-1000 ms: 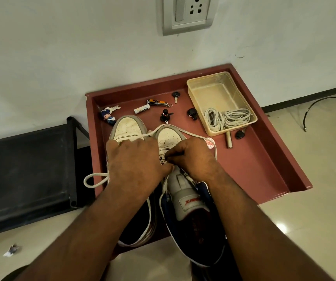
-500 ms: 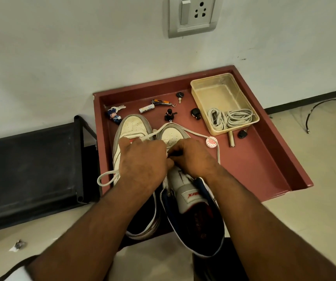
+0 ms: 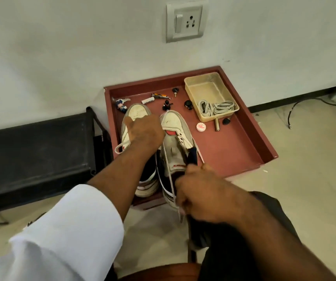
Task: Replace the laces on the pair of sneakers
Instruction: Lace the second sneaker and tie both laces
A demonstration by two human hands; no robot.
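On the red tray (image 3: pixel 234 151) against the wall, your two sneakers stand side by side, toes toward the wall. Furthest left sits the black bench (image 3: pixel 35 151), off the tray. Next comes the left sneaker (image 3: pixel 137 113), and your left hand (image 3: pixel 143 131) rests on top of it with the fingers curled down over the middle of the shoe (whether they pinch anything underneath, you cannot tell from here). A loop of white lace (image 3: pixel 120 148) sticks out from under that hand on the shoe's left side. Just beside it stands the right sneaker (image 3: pixel 175 126), its tongue pulled up and its eyelets showing. Your right hand (image 3: pixel 201 196) is down near the heel, fingers closed round a white shoelace (image 3: pixel 171 179) that runs taut from the shoe's toe back to your fist. Further right on the tray lie a small round tin (image 3: pixel 201 126) and a beige plastic box (image 3: pixel 210 94) holding a coiled cable (image 3: pixel 216 107).
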